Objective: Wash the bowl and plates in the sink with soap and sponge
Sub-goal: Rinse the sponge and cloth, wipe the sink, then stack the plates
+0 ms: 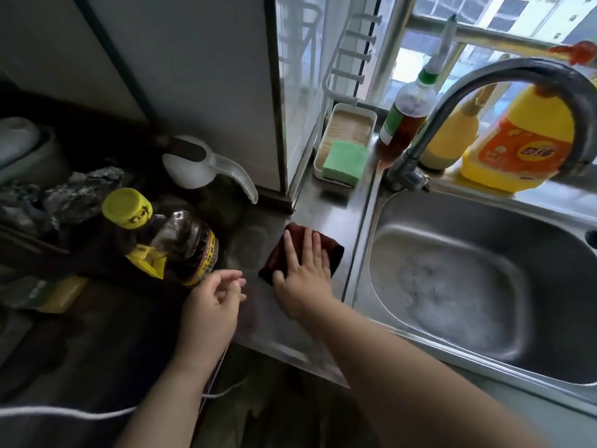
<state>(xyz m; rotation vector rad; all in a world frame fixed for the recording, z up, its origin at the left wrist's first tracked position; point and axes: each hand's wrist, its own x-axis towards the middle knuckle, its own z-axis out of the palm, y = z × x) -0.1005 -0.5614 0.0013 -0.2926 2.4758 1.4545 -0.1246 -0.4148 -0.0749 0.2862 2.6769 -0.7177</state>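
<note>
My right hand (303, 270) lies flat with straight fingers on a dark red cloth (334, 250) spread on the steel counter left of the sink (381, 221). My left hand (213, 302) hovers beside it, fingers loosely curled, holding nothing. The sink basin holds foamy water and no dishes that I can see. A green sponge (345, 161) rests in a white tray (371, 116) by the window. A yellow dish soap bottle (523, 137) stands behind the curved tap (504, 72).
A large oil bottle with a yellow cap (127, 208) lies on the dark counter at left. A clear scoop (206, 166) stands behind it. A sauce bottle with a green label (403, 121) and another yellow bottle (452, 134) sit on the window ledge.
</note>
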